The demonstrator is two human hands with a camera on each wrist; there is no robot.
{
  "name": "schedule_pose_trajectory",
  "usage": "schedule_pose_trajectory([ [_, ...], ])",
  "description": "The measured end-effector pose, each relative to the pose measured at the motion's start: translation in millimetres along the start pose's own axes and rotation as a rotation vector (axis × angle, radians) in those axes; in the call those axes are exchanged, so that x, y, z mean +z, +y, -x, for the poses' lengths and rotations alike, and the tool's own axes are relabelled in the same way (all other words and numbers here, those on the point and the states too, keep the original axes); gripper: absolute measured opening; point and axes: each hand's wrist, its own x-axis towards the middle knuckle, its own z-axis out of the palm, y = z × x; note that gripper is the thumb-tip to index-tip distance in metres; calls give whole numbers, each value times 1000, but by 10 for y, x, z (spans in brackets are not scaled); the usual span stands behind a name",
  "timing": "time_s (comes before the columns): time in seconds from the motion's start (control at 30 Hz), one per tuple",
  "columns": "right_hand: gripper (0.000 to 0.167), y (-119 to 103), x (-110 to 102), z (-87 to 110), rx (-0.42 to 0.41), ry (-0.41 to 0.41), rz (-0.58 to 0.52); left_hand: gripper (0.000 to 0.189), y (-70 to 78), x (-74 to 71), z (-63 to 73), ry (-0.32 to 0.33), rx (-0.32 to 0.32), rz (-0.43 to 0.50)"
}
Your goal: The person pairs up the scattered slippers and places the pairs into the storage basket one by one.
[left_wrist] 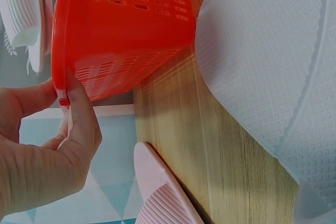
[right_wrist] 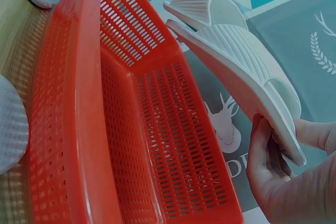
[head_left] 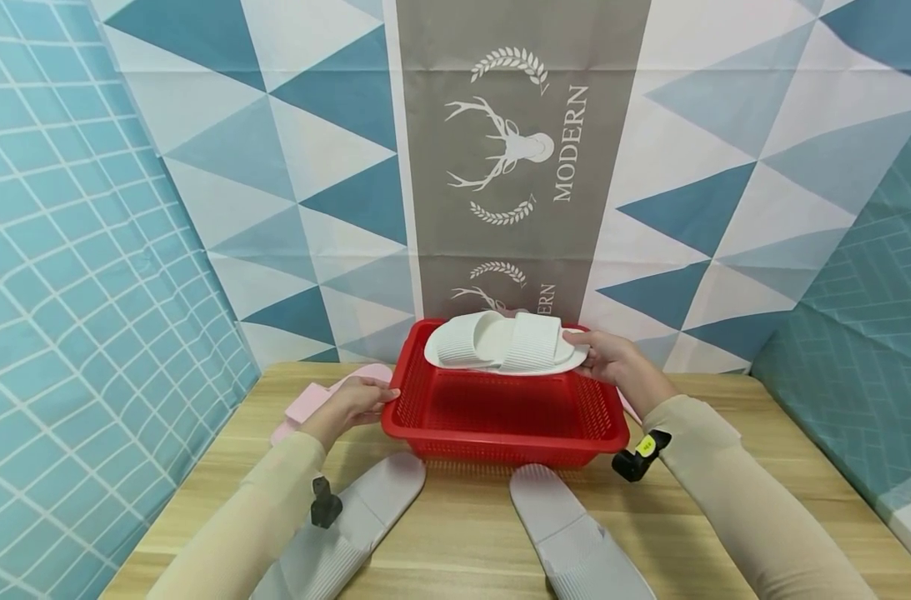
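Note:
A red plastic basket (head_left: 500, 442) with perforated walls stands near the back of the wooden surface; its visible inside holds nothing. My left hand (head_left: 359, 402) pinches the left end of its rim between thumb and fingers, plainly seen in the left wrist view. Above the basket's back edge, my right hand (head_left: 608, 358) grips a pair of white slippers (head_left: 533, 346) by one end, thumb on top and fingers underneath. The slippers overlap lengthwise, their ribbed straps (right_wrist: 233, 45) facing up. In the right wrist view they tilt over the basket's far rim, without clear contact with it.
Two pale grey slippers (head_left: 548, 508) lie in front of the basket, one on each side. A pink slipper (head_left: 308, 402) lies left of the basket, partly behind my left hand. Another pink edge (head_left: 629, 406) shows at the right. A patterned sheet (head_left: 335, 167) hangs behind.

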Motion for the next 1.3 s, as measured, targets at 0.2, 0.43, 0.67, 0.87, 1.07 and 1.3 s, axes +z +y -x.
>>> schedule_pose_trajectory([
  [0.2,13,-13,5,-46,11,28,-2,41,13,4,0,-5,-2,-1],
  [0.43,10,3,20,-80,16,19,11,40,-10,21,-6,-9,0,23],
  [0.67,12,-19,47,-122,29,70,27,41,-9,29,4,-3,3,13],
  [0.87,8,-61,77,-194,26,58,64,41,-7,3,7,-7,10,21],
  [1.07,8,-66,133,-259,9,51,125,42,-14,-3,21,-10,16,24],
  [1.3,40,-24,189,-330,-1,110,155,41,-15,26,29,1,20,23],
])
